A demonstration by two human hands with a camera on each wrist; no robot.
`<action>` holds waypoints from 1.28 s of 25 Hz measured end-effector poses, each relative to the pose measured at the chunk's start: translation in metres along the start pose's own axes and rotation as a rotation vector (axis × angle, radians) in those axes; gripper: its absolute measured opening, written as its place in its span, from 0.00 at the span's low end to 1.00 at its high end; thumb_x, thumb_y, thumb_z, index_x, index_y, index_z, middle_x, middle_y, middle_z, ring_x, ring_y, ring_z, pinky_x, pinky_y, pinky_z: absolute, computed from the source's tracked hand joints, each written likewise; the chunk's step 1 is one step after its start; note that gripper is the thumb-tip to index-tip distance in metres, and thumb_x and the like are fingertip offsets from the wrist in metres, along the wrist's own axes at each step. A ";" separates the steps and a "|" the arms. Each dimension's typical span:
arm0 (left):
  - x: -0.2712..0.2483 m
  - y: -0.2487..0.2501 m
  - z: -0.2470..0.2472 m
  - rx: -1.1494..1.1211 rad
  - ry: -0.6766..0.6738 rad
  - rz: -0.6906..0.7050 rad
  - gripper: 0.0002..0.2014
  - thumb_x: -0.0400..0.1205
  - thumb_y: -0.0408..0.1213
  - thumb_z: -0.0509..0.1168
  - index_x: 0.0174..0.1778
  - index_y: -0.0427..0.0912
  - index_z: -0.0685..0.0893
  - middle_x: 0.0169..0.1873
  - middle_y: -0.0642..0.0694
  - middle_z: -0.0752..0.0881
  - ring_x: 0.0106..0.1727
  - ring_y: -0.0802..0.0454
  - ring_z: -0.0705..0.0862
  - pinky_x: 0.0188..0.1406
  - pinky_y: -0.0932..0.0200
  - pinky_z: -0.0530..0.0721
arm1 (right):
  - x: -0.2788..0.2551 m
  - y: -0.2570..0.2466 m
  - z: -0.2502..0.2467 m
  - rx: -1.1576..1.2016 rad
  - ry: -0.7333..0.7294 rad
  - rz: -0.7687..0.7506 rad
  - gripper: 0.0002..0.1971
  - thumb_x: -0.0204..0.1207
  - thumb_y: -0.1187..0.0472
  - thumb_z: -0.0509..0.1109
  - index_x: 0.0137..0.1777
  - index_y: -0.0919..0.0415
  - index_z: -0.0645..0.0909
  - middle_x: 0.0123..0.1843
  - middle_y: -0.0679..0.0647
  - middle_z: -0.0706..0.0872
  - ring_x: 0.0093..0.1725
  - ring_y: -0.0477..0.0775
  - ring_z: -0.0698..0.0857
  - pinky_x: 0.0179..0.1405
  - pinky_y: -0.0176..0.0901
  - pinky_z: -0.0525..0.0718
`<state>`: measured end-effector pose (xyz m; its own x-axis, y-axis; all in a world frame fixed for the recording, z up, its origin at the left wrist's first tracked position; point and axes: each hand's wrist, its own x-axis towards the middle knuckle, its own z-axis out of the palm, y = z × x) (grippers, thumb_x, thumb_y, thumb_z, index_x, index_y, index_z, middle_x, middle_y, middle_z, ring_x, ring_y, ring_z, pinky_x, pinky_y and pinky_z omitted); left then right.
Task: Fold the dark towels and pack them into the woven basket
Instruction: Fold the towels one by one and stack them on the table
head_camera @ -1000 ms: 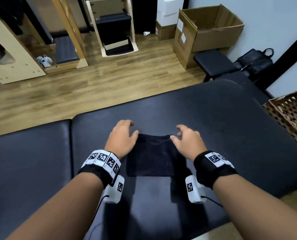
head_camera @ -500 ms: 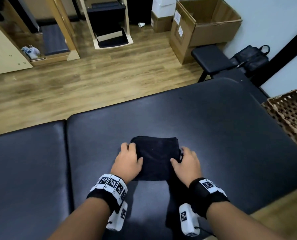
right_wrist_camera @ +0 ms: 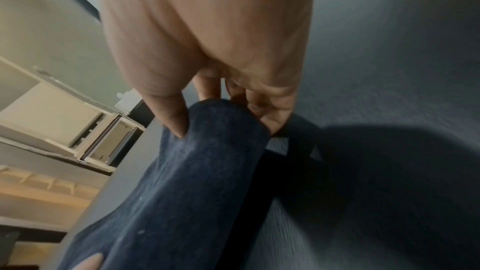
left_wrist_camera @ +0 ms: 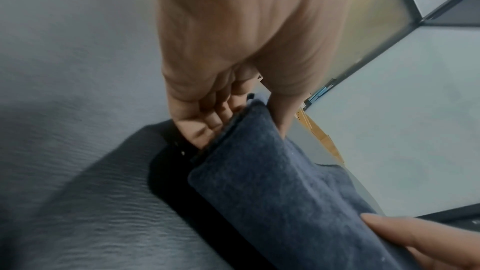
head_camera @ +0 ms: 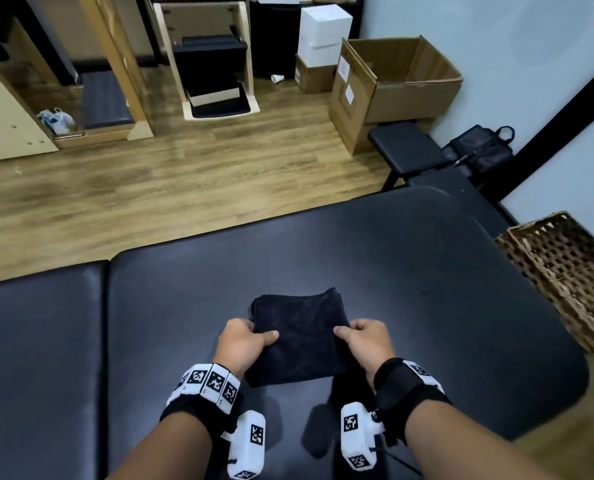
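A folded dark towel [head_camera: 302, 336] is lifted a little off the black padded table [head_camera: 409, 271], casting a shadow below. My left hand [head_camera: 245, 344] pinches its left edge, thumb on top and fingers underneath. My right hand [head_camera: 364, 341] pinches the right edge the same way. The left wrist view shows the towel [left_wrist_camera: 275, 184] clamped between my thumb and fingers [left_wrist_camera: 207, 122]. The right wrist view shows the towel [right_wrist_camera: 187, 176] held by my right fingers [right_wrist_camera: 262, 108]. The woven basket [head_camera: 565, 275] sits at the table's right end, empty as far as I can see.
The padded table has a seam [head_camera: 103, 358] on the left. Beyond its far edge lies wooden floor with an open cardboard box [head_camera: 392, 88], white boxes [head_camera: 323, 32], a black stool [head_camera: 406, 150], a black bag [head_camera: 482, 150] and wooden equipment [head_camera: 212, 60].
My hands slid from the towel's far corners to its near side edges, took hold with thumbs on top and lifted it slightly off the table. The head view tilted up.
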<state>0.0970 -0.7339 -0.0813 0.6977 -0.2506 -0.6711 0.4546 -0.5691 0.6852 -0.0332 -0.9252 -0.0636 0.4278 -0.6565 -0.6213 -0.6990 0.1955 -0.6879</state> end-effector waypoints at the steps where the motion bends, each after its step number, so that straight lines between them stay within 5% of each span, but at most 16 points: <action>1: 0.000 0.010 0.010 -0.017 0.010 0.010 0.10 0.69 0.40 0.81 0.37 0.39 0.88 0.33 0.45 0.93 0.39 0.45 0.93 0.42 0.46 0.91 | 0.009 -0.004 -0.010 -0.018 0.002 -0.019 0.08 0.62 0.56 0.79 0.33 0.57 0.83 0.30 0.59 0.86 0.31 0.55 0.84 0.32 0.59 0.87; 7: 0.021 0.100 0.119 -0.116 0.067 0.050 0.12 0.75 0.38 0.78 0.34 0.39 0.82 0.29 0.43 0.87 0.25 0.50 0.81 0.21 0.62 0.74 | 0.107 -0.049 -0.112 -0.048 -0.005 -0.169 0.09 0.70 0.61 0.79 0.33 0.61 0.83 0.28 0.51 0.87 0.28 0.48 0.82 0.31 0.41 0.80; 11: 0.048 0.169 0.205 -0.145 0.134 0.030 0.17 0.74 0.38 0.79 0.28 0.43 0.76 0.29 0.42 0.87 0.30 0.46 0.84 0.32 0.53 0.82 | 0.190 -0.078 -0.184 -0.073 -0.001 -0.219 0.08 0.69 0.57 0.79 0.37 0.62 0.87 0.34 0.53 0.93 0.35 0.52 0.90 0.42 0.50 0.89; 14: 0.067 0.217 0.259 -0.123 0.130 0.053 0.21 0.71 0.43 0.79 0.25 0.46 0.72 0.25 0.45 0.82 0.29 0.46 0.81 0.32 0.50 0.79 | 0.242 -0.100 -0.238 -0.089 0.022 -0.257 0.09 0.66 0.53 0.78 0.36 0.59 0.87 0.33 0.51 0.92 0.38 0.56 0.92 0.47 0.57 0.92; 18: 0.087 0.273 0.299 -0.181 0.145 0.133 0.15 0.65 0.47 0.79 0.28 0.43 0.82 0.30 0.42 0.90 0.34 0.44 0.87 0.43 0.38 0.89 | 0.291 -0.131 -0.282 -0.108 0.056 -0.339 0.08 0.69 0.53 0.79 0.37 0.57 0.87 0.35 0.50 0.92 0.41 0.57 0.92 0.49 0.59 0.91; 20: 0.098 0.294 0.315 -0.148 0.204 0.183 0.15 0.68 0.48 0.79 0.38 0.41 0.86 0.38 0.44 0.92 0.44 0.44 0.90 0.52 0.42 0.90 | 0.307 -0.147 -0.296 -0.159 0.098 -0.379 0.09 0.73 0.52 0.78 0.45 0.57 0.89 0.43 0.50 0.93 0.49 0.58 0.92 0.55 0.54 0.89; 23: 0.097 0.302 0.338 0.218 0.340 0.246 0.30 0.74 0.49 0.77 0.68 0.43 0.75 0.59 0.45 0.79 0.58 0.44 0.82 0.62 0.50 0.81 | 0.315 -0.144 -0.307 -0.557 0.163 -0.496 0.22 0.75 0.50 0.76 0.67 0.55 0.83 0.63 0.56 0.88 0.64 0.63 0.84 0.64 0.53 0.84; 24: 0.095 0.298 0.345 0.379 0.328 0.294 0.32 0.74 0.50 0.77 0.70 0.47 0.72 0.61 0.45 0.74 0.58 0.42 0.81 0.62 0.48 0.82 | 0.314 -0.134 -0.306 -0.700 0.130 -0.546 0.25 0.76 0.50 0.75 0.73 0.53 0.78 0.70 0.56 0.82 0.68 0.64 0.81 0.66 0.55 0.83; 27: 0.086 0.278 0.357 0.779 0.210 0.372 0.23 0.77 0.52 0.73 0.63 0.48 0.76 0.60 0.46 0.72 0.58 0.40 0.82 0.57 0.44 0.84 | 0.308 -0.102 -0.308 -0.877 0.056 -0.594 0.25 0.83 0.49 0.66 0.79 0.54 0.73 0.76 0.55 0.75 0.71 0.63 0.76 0.65 0.56 0.81; 30: 0.079 0.265 0.347 0.776 0.211 0.316 0.21 0.79 0.49 0.71 0.63 0.43 0.78 0.61 0.43 0.77 0.61 0.38 0.81 0.59 0.44 0.83 | 0.301 -0.094 -0.311 -0.777 0.129 -0.500 0.21 0.82 0.49 0.66 0.68 0.63 0.78 0.69 0.61 0.79 0.66 0.68 0.80 0.60 0.57 0.81; 32: 0.065 0.253 0.330 0.731 0.203 0.299 0.13 0.78 0.46 0.69 0.52 0.43 0.81 0.56 0.41 0.81 0.59 0.37 0.82 0.58 0.46 0.82 | 0.286 -0.092 -0.311 -0.711 0.168 -0.451 0.19 0.80 0.52 0.69 0.64 0.64 0.78 0.66 0.64 0.79 0.63 0.71 0.82 0.58 0.57 0.81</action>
<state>0.0747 -1.1525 -0.0448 0.8509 -0.3659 -0.3770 -0.1938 -0.8856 0.4222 -0.0245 -1.3575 -0.0610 0.6996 -0.6721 -0.2425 -0.6998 -0.5761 -0.4223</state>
